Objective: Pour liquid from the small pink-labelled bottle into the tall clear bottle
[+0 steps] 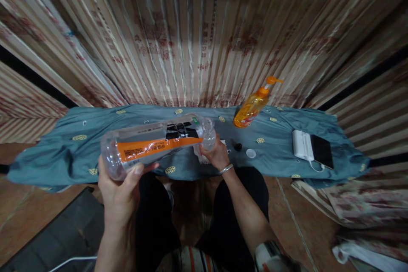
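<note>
Bottle [159, 144]: clear plastic, glossy, slick label. Pump bottle [250, 110]: translucent amber plastic, shiny. Table cover [277, 161]: smooth cloth, slight sheen, wrinkled; curtain [178, 42]: pleated fabric; bracelet [226, 168]: shiny, metal-looking.

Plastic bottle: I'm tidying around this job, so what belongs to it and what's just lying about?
Belongs: plastic bottle, left hand, right hand; perhaps white paper, translucent disc, small dark object.

Probably just lying about: orange pump bottle, white power bank, black phone.

White paper [202, 158], partly hidden by right hand [218, 154] and bottle [156, 143]
</note>
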Action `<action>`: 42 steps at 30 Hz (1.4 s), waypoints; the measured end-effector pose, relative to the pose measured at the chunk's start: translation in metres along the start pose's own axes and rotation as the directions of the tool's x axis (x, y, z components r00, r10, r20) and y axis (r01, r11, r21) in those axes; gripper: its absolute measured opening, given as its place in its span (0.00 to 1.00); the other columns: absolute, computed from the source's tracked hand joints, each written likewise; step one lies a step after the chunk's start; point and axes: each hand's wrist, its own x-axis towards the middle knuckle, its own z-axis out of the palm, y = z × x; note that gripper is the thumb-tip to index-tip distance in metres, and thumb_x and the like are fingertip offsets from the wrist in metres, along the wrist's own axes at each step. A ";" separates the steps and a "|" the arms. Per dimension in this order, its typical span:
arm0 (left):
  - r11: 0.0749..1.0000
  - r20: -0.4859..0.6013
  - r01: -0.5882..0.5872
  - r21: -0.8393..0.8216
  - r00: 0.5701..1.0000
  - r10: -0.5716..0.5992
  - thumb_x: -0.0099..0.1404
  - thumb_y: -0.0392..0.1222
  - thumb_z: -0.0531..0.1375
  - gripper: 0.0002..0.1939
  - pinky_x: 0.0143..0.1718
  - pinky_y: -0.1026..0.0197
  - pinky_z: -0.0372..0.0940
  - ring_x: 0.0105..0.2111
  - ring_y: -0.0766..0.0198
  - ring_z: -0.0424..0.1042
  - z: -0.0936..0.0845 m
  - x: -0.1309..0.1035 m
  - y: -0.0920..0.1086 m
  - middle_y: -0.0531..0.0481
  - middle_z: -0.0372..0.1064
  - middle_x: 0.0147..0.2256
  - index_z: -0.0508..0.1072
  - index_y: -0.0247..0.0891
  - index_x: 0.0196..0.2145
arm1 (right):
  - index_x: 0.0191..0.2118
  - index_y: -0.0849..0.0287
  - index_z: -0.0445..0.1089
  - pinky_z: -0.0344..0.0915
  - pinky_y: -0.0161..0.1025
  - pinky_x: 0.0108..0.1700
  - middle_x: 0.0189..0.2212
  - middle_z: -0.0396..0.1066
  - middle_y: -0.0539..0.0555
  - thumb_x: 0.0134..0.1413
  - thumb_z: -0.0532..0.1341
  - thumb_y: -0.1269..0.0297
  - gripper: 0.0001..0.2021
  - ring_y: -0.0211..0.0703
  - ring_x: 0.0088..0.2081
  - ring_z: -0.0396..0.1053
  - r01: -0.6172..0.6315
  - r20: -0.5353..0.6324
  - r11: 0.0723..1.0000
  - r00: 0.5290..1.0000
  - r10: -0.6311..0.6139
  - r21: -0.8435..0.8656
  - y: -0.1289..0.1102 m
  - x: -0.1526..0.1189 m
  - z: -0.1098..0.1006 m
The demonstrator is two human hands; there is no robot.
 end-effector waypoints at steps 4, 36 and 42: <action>1.000 0.003 -0.002 0.006 1.000 0.002 0.40 0.50 0.80 0.33 0.30 0.48 0.79 0.34 0.55 0.77 -0.001 0.001 0.000 0.46 0.75 0.41 0.79 0.38 0.43 | 0.63 0.63 0.66 0.78 0.54 0.49 0.45 0.83 0.63 0.51 0.69 0.59 0.34 0.62 0.46 0.83 0.000 -0.002 1.000 1.000 0.000 0.028 0.001 0.000 0.001; 0.999 0.020 -0.013 -0.037 1.000 0.014 0.40 0.48 0.81 0.34 0.27 0.48 0.81 0.32 0.56 0.78 -0.001 0.002 -0.004 0.45 0.76 0.41 0.80 0.36 0.45 | 0.64 0.65 0.65 0.77 0.52 0.53 0.48 0.82 0.65 0.51 0.71 0.61 0.35 0.61 0.50 0.82 -0.037 0.015 0.997 0.999 0.036 0.061 -0.003 -0.001 -0.002; 0.999 0.009 -0.020 -0.038 1.000 0.020 0.40 0.49 0.81 0.34 0.27 0.47 0.81 0.32 0.55 0.79 -0.002 0.003 -0.003 0.45 0.76 0.40 0.80 0.35 0.43 | 0.65 0.64 0.65 0.77 0.53 0.52 0.48 0.82 0.64 0.51 0.71 0.61 0.36 0.62 0.49 0.82 -0.034 0.015 0.998 0.999 0.033 0.046 -0.003 -0.001 -0.002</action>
